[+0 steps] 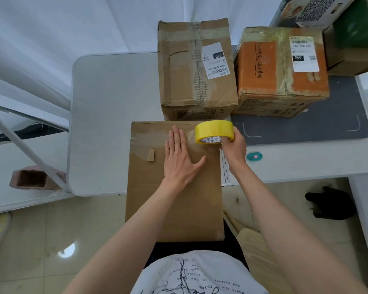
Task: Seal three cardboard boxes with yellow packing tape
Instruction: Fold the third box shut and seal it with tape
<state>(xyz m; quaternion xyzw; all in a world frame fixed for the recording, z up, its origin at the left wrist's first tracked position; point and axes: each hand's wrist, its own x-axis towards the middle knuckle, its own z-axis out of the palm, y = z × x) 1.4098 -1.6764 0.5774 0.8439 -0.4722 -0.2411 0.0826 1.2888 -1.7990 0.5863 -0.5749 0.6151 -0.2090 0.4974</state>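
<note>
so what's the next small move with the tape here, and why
Probably draw the yellow tape roll toward the body along the nearest box. The right hand grips the roll at the box's far end, the left hand lies flat on the top beside it, and no yellow strip shows on the box yet.

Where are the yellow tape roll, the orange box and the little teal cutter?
yellow tape roll [214, 130]: head view, on its outer yellow band.
orange box [263, 66]: head view, on its orange top face.
teal cutter [254, 156]: head view, on its body's middle.
</note>
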